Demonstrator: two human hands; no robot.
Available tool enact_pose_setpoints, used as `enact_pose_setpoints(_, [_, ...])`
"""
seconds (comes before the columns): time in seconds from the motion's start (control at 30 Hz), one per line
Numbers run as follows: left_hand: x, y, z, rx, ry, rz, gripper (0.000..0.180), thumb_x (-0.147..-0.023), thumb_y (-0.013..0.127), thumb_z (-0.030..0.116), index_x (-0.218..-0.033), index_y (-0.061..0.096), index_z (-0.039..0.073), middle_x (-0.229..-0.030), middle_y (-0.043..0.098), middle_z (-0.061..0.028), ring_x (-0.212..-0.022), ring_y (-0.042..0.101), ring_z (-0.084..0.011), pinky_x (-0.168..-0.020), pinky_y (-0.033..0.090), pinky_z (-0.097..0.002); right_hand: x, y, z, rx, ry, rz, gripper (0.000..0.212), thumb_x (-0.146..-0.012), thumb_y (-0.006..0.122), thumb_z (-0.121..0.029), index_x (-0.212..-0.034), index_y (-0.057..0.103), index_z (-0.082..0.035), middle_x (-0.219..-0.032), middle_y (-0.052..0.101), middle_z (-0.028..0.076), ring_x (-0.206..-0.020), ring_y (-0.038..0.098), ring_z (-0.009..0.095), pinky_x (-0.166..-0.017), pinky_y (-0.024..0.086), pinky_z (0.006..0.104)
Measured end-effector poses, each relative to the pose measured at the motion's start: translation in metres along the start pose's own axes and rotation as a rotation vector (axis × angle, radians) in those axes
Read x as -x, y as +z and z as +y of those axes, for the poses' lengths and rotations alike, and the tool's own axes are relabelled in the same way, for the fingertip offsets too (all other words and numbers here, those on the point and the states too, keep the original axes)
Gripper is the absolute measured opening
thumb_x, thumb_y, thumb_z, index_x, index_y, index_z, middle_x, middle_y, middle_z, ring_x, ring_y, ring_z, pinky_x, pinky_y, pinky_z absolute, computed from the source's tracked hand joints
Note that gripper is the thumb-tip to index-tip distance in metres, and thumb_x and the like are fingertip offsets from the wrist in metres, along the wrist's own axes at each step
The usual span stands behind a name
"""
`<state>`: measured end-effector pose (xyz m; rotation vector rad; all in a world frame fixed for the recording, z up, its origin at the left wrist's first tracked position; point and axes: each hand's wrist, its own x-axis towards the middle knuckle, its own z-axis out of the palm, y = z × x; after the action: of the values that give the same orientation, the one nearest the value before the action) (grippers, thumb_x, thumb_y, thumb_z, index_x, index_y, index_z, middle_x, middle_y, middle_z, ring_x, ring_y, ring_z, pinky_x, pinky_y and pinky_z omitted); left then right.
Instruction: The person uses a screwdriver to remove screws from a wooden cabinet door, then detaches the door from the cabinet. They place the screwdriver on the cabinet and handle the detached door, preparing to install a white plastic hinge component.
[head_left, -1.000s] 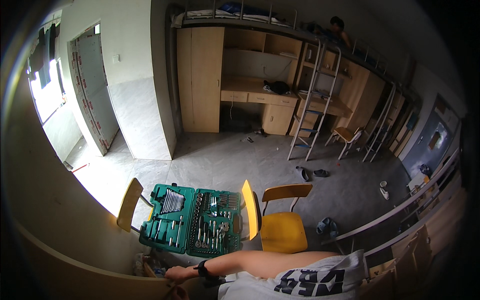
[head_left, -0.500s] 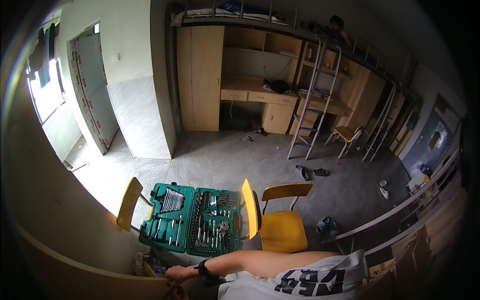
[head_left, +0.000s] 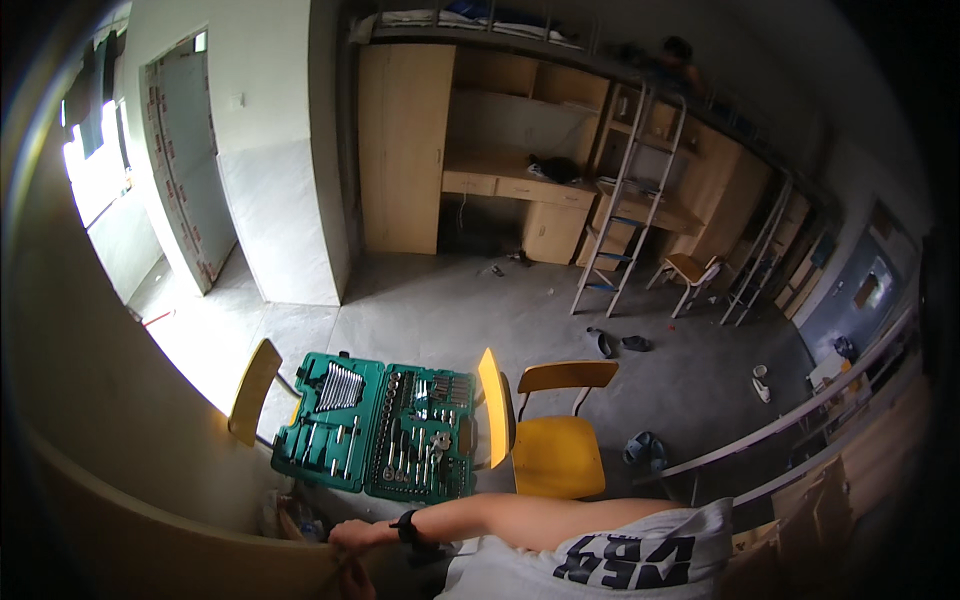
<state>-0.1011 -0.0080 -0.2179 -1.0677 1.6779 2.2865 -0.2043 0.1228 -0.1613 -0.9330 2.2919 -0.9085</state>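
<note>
My right arm, with a black wristband (head_left: 406,527), reaches left across the lower part of the view. At its end my right hand (head_left: 350,534) is closed beside the edge of a pale wooden panel (head_left: 240,560); whatever is in its fingers is hidden. Just below it, my left hand (head_left: 355,579) shows only in part, dark and close to the panel, its fingers not readable. Beyond the hands lies an open green tool case (head_left: 372,490). Its left half holds a fan of wrenches (head_left: 340,388) and longer tools; ratchets (head_left: 402,455) and sockets fill the right half.
Yellow chairs (head_left: 556,455) stand around the case. Below the case's left corner are some loose items (head_left: 290,518). Sandals (head_left: 645,451) and slippers (head_left: 600,342) lie on the grey floor. Ladders (head_left: 625,200), desks and bunks line the far side, with a person (head_left: 677,62) on an upper bunk.
The view has shifted slightly, so the case and chairs sit a little higher and further left. My hands stay together by the wooden panel, in nearly the same pose.
</note>
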Motion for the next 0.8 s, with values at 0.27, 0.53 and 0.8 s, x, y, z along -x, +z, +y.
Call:
enact_pose_setpoints(0.27, [0.056,0.016,-0.061,-0.675,0.846,0.119,0.022,-0.094,0.047,0.014,-0.111,0.056,0.003,-0.108,0.059,-0.0183,-0.098,0.058,-0.0255,-0.086,0.045,-0.0322,0.009,0.017,0.038,0.106,-0.434,-0.063,0.018,-0.069,0.067,-0.024,-0.076,0.065,-0.008,-0.077,0.062,0.015,-0.074,0.059,0.035,-0.062,0.048,0.0437])
enact_pose_setpoints(0.53, [0.082,0.043,-0.118,0.576,0.189,0.347,0.044,-0.083,0.062,0.032,-0.123,0.053,0.017,-0.118,0.057,0.0023,-0.109,0.052,-0.0131,-0.087,0.044,-0.0326,0.027,0.026,0.023,0.094,-0.516,-0.376,0.034,-0.068,0.062,-0.022,-0.100,0.063,-0.013,-0.101,0.061,0.017,-0.094,0.058,0.037,-0.078,0.048,0.0448])
enact_pose_setpoints(0.8, [0.136,0.041,-0.132,0.413,0.442,0.633,0.038,-0.083,0.063,0.024,-0.118,0.055,0.010,-0.110,0.058,-0.0001,-0.097,0.053,-0.0104,-0.081,0.044,-0.0280,0.047,0.056,0.002,-0.014,-0.438,-0.659,0.031,-0.075,0.056,-0.022,-0.102,0.063,-0.009,-0.095,0.062,0.016,-0.092,0.060,0.033,-0.078,0.048,0.0401])
